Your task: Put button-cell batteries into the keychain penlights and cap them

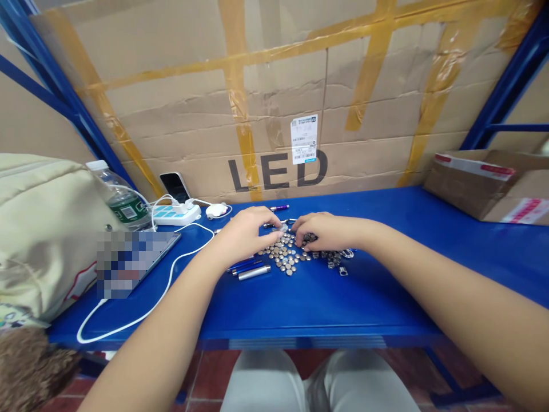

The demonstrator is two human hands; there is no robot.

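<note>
My left hand (247,233) reaches over the left side of a pile of small round silver button cells (286,257). Its thumb and index finger are apart, their tips beside a small clear piece (283,228). My right hand (329,230) is at the pile's right side, fingers loosely curled with a gap between them. Under and beside it lie small dark metal clips (333,257), partly hidden by the hand. One loose metal clip (342,271) lies nearer the front. Left of the cells lie a silver metal tube (254,273) and several blue tubes (244,265).
Behind the blue table (274,312) stands a large taped carton (184,114). A purple pen-like tube (279,208) lies at the back. To the left are a power strip (178,214), phone (175,186), bottle (124,200), tablet (139,260), white cable (171,274) and bag (47,223). An open box (467,183) sits right.
</note>
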